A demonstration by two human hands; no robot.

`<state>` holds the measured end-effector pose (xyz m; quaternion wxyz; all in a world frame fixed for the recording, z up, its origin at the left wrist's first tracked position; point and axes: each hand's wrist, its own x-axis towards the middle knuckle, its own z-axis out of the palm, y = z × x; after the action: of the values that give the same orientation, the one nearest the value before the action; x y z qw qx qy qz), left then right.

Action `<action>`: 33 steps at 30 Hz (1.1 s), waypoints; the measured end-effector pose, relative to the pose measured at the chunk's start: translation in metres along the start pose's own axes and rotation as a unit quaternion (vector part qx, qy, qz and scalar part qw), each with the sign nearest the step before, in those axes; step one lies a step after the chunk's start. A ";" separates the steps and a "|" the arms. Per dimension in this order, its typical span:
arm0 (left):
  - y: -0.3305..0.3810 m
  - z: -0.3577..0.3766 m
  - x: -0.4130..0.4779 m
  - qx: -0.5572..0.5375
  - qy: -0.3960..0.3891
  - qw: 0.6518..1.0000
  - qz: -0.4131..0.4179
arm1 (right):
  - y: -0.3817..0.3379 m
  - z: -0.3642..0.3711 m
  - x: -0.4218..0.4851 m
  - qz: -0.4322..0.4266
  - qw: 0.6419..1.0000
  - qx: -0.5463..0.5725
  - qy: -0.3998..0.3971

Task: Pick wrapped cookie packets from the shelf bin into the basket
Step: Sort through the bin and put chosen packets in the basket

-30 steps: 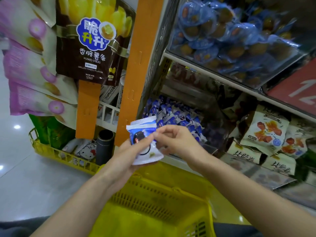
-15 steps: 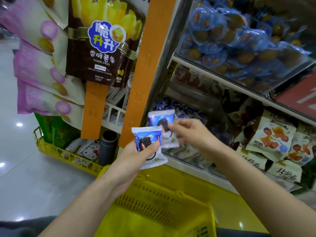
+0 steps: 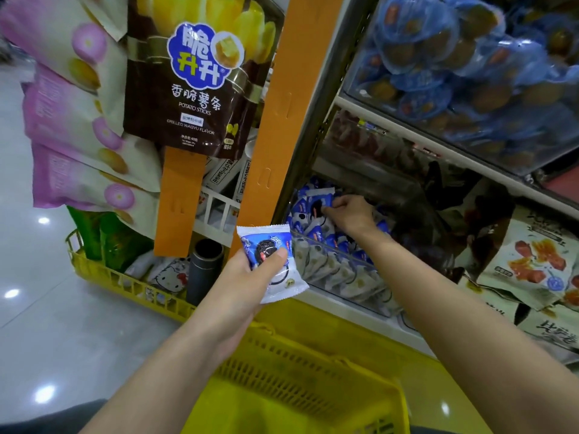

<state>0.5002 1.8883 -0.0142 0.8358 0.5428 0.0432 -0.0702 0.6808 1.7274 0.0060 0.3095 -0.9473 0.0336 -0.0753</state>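
Our left hand [image 3: 247, 277] holds one cookie packet [image 3: 269, 255] above the yellow basket [image 3: 313, 386], thumb and fingers clamped on it, not yet dropped in. Our right hand [image 3: 351, 214] is in the shelf bin [image 3: 344, 270], fingers pinching a second packet [image 3: 319, 203]. We see no packets in the basket's visible part, so most of the picking looks left to do

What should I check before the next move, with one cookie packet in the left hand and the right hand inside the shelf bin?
1. Left hand grip on held packet: ok, thumb across it.
2. Right hand fingers curled on bin packet: ok.
3. Bin packet lifted out of shelf bin: not ok.
4. Basket open below the arms: ok.
5. Held packet dropped into basket: not ok, not yet.
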 end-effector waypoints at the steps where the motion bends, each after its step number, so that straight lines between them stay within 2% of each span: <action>1: 0.001 0.000 0.000 0.001 0.002 1.000 0.001 | 0.001 -0.001 0.000 0.004 1.000 -0.013 -0.020; 8: 0.008 0.003 -0.001 0.005 -0.003 1.000 0.016 | -0.005 -0.013 0.008 0.038 0.989 -0.077 -0.123; 12: 0.009 0.004 -0.003 0.018 -0.004 1.000 0.014 | -0.018 -0.009 0.005 0.009 0.979 -0.155 -0.135; 17: 0.009 0.002 -0.004 0.036 0.008 0.999 0.009 | -0.028 -0.018 0.008 0.037 0.970 -0.189 -0.147; 20: 0.009 0.001 -0.004 0.039 0.012 0.999 0.005 | -0.033 -0.028 0.006 0.004 0.959 -0.252 -0.129; 22: 0.009 0.001 -0.005 0.041 0.013 0.999 0.004 | -0.033 -0.026 0.003 -0.010 0.946 -0.282 -0.159; 25: 0.009 0.002 -0.005 0.045 0.017 0.999 0.001 | -0.029 -0.011 0.000 -0.008 0.964 -0.205 -0.169; 28: 0.010 0.000 -0.004 0.047 0.023 0.999 0.001 | -0.024 0.004 0.001 0.006 0.988 -0.101 -0.114; 33: 0.009 0.000 0.001 0.054 0.033 0.998 0.000 | -0.016 0.005 0.005 0.035 0.992 -0.014 -0.123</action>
<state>0.5029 1.8920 -0.0065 0.8034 0.5892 0.0668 -0.0540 0.6868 1.7423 0.0117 0.3006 -0.9518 0.0290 0.0530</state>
